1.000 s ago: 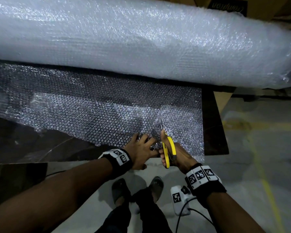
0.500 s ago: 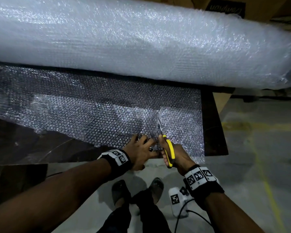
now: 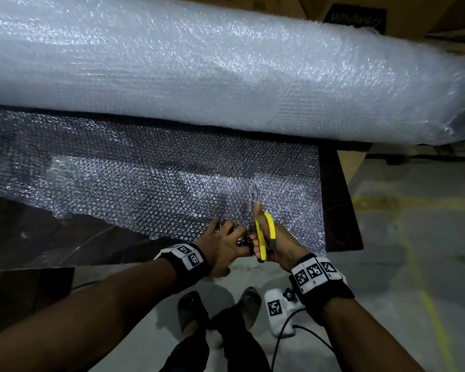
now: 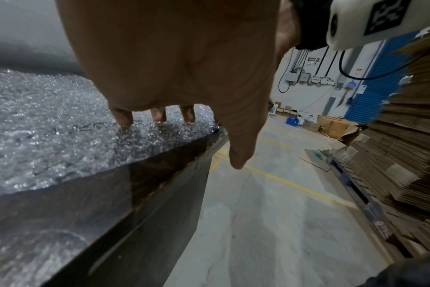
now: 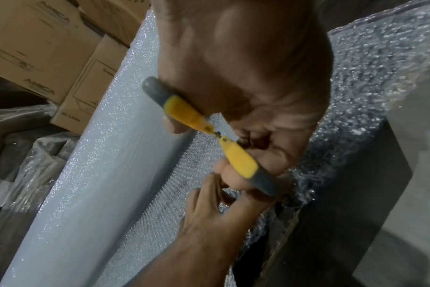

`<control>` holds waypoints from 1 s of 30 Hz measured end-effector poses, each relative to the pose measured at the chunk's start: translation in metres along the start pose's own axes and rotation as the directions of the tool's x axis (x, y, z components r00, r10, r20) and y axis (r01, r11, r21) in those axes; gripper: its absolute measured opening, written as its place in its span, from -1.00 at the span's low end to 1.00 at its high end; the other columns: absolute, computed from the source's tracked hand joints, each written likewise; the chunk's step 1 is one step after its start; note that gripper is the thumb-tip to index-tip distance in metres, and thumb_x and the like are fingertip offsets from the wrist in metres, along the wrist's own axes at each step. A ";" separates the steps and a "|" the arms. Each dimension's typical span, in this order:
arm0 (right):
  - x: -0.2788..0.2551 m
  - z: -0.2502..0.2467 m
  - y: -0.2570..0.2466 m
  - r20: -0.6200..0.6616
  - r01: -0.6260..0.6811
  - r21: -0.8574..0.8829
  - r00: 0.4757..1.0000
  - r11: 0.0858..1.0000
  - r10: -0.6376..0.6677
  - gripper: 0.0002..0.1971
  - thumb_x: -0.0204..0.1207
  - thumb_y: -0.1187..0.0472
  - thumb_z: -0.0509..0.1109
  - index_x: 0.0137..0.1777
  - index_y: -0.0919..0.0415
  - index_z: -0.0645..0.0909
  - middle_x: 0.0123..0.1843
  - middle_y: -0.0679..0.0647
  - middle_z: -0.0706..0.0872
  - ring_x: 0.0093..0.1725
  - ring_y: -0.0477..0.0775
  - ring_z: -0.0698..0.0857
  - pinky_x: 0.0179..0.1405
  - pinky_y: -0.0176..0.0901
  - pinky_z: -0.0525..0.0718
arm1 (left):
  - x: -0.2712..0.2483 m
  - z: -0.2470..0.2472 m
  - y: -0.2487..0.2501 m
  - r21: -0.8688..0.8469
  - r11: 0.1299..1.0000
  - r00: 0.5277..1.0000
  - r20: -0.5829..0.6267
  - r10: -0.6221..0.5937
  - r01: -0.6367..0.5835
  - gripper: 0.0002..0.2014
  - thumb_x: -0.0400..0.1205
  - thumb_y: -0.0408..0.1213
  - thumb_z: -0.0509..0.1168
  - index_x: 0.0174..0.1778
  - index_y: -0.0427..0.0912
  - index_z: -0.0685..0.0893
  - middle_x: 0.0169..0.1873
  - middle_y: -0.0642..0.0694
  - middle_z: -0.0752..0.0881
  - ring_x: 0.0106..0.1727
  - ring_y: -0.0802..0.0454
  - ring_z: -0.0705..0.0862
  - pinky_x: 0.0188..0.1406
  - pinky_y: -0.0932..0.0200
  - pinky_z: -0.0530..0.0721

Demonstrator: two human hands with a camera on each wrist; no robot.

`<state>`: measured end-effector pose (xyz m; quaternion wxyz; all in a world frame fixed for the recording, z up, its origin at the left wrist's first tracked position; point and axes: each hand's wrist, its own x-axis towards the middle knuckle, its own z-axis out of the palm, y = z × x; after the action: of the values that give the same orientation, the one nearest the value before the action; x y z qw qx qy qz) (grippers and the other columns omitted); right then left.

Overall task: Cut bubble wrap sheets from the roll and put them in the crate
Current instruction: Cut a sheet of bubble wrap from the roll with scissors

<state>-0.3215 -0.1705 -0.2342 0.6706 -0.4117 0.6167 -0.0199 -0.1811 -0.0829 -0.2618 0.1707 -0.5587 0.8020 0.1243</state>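
Dark glossy counter (image 3: 341,210), square-edged, near lip dropping to a grey concrete floor (image 3: 414,251) marked with yellow painted lines. Across the far side, lying lengthwise: a big white roll (image 3: 199,68) of bubble wrap, its loose sheet (image 3: 145,183) unrolled toward the near edge and spread flat over the dark top, ragged along the left near edge. Left hand (image 3: 220,245) at the near edge of the sheet, fingers (image 4: 122,116) straight and a little spread, tips pressing the wrap down onto the counter, thumb hanging free past the lip. Just right of it, touching, right hand (image 3: 277,245) curled round yellow-handled scissors (image 3: 263,232), thumb and fingers through the grey-tipped handles, which stand apart in the right wrist view; blades pointing away toward the roll, standing in a slit in the sheet; whether the blades gape or meet, cannot tell. Behind the roll, brown cardboard boxes (image 5: 49,58) stacked up. To the right in the left wrist view, a tall stack of flattened cardboard (image 4: 405,136), a white wall with cables and boxes, a blue shutter (image 4: 380,77). Crate nowhere in view. Black sandals (image 3: 191,310) on the floor below.
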 end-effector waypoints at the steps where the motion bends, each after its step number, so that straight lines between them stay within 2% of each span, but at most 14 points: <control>1: 0.001 0.001 -0.003 0.009 -0.016 -0.013 1.000 1.000 0.016 -0.13 0.21 -0.70 0.23 -0.32 0.24 0.62 -0.49 0.09 0.63 -0.53 0.08 0.63 -0.45 -0.15 0.69 | 0.000 0.000 0.000 0.005 1.000 1.000 -0.003 0.001 -0.001 -0.23 0.46 0.08 0.46 0.56 0.24 0.25 0.60 -0.19 0.14 0.59 -0.33 0.12 0.52 -0.52 0.10; 3: 0.005 0.001 -0.004 0.014 -0.006 -0.022 1.000 1.000 0.006 -0.14 0.22 -0.69 0.25 -0.30 0.24 0.62 -0.49 0.08 0.64 -0.53 0.07 0.64 -0.46 -0.17 0.68 | 0.001 0.001 -0.001 0.003 1.000 1.000 -0.009 0.003 -0.003 -0.22 0.46 0.08 0.46 0.56 0.25 0.23 0.60 -0.18 0.14 0.58 -0.32 0.13 0.51 -0.51 0.11; 6: 0.005 0.000 -0.003 0.005 0.069 0.012 0.998 0.998 -0.069 -0.26 0.31 -0.56 0.38 -0.29 0.24 0.58 -0.51 0.07 0.59 -0.57 0.04 0.58 -0.52 -0.21 0.60 | 0.002 0.001 -0.002 -0.005 1.000 1.000 -0.017 0.015 -0.015 -0.21 0.45 0.06 0.45 0.56 0.29 0.22 0.59 -0.19 0.17 0.57 -0.30 0.15 0.49 -0.49 0.14; 12: 0.012 -0.003 -0.011 0.061 0.010 -0.044 0.998 0.999 -0.007 -0.13 0.19 -0.68 0.28 -0.25 0.25 0.63 -0.44 0.09 0.66 -0.48 0.10 0.66 -0.40 -0.13 0.71 | 0.003 0.004 -0.001 0.000 1.000 1.000 -0.025 0.014 -0.014 -0.23 0.43 0.09 0.46 0.54 0.27 0.27 0.57 -0.19 0.19 0.54 -0.30 0.18 0.46 -0.47 0.17; 15: 0.017 -0.002 -0.013 0.019 0.028 -0.055 0.999 0.998 -0.027 -0.19 0.22 -0.63 0.34 -0.30 0.24 0.59 -0.52 0.06 0.60 -0.56 0.05 0.60 -0.52 -0.19 0.60 | 0.003 0.005 -0.003 -0.013 1.000 0.999 -0.032 0.021 -0.021 -0.18 0.42 0.10 0.48 0.57 0.30 0.24 0.57 -0.20 0.17 0.55 -0.31 0.19 0.47 -0.50 0.15; 19: 0.023 -0.003 -0.022 0.028 0.005 -0.018 1.000 1.000 -0.004 -0.09 0.03 -0.73 0.29 -0.32 0.25 0.58 -0.53 0.09 0.60 -0.59 0.11 0.60 -0.52 -0.16 0.59 | 0.004 0.006 -0.003 -0.023 1.000 0.999 -0.038 0.020 -0.020 -0.18 0.45 0.08 0.47 0.58 0.29 0.21 0.56 -0.21 0.15 0.56 -0.30 0.16 0.51 -0.53 0.09; 22: 0.024 -0.005 -0.023 0.072 0.008 -0.035 0.997 0.999 -0.005 -0.09 0.09 -0.74 0.28 -0.30 0.25 0.58 -0.46 0.11 0.61 -0.53 0.12 0.61 -0.49 -0.14 0.62 | 0.003 0.006 -0.002 -0.032 0.999 0.999 -0.038 0.017 -0.018 -0.19 0.43 0.07 0.48 0.56 0.29 0.23 0.56 -0.22 0.18 0.55 -0.31 0.17 0.50 -0.54 0.08; 26: 0.025 -0.005 -0.019 0.003 0.045 -0.040 0.999 0.998 -0.045 -0.21 0.20 -0.62 0.37 -0.32 0.24 0.55 -0.55 0.05 0.55 -0.60 0.04 0.54 -0.58 -0.20 0.52 | 0.004 0.007 -0.003 -0.037 0.999 0.999 -0.038 0.016 -0.018 -0.15 0.42 0.09 0.50 0.58 0.32 0.18 0.60 -0.21 0.14 0.55 -0.32 0.16 0.48 -0.56 0.12; 29: 0.029 -0.003 -0.025 -0.011 0.020 0.001 1.000 1.000 -0.020 -0.13 0.08 -0.66 0.36 -0.26 0.27 0.59 -0.56 0.05 0.58 -0.62 0.06 0.57 -0.56 -0.18 0.56 | 0.003 0.006 -0.002 -0.042 0.999 0.999 -0.044 0.016 -0.018 -0.19 0.44 0.07 0.48 0.55 0.31 0.19 0.57 -0.20 0.15 0.55 -0.31 0.16 0.47 -0.56 0.14; 30: 0.031 -0.003 -0.028 -0.005 0.015 -0.005 1.000 1.000 -0.015 -0.11 0.10 -0.68 0.33 -0.23 0.28 0.60 -0.56 0.06 0.59 -0.62 0.07 0.58 -0.56 -0.19 0.59 | 0.003 0.006 -0.002 -0.041 0.999 0.999 -0.047 0.013 -0.015 -0.21 0.44 0.07 0.47 0.54 0.30 0.21 0.56 -0.20 0.16 0.54 -0.31 0.16 0.47 -0.55 0.15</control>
<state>-0.3035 -0.2069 -0.2430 0.6679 -0.4178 0.6155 -0.0244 -0.1791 -0.0837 -0.2682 0.1396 -0.5594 0.8068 0.1291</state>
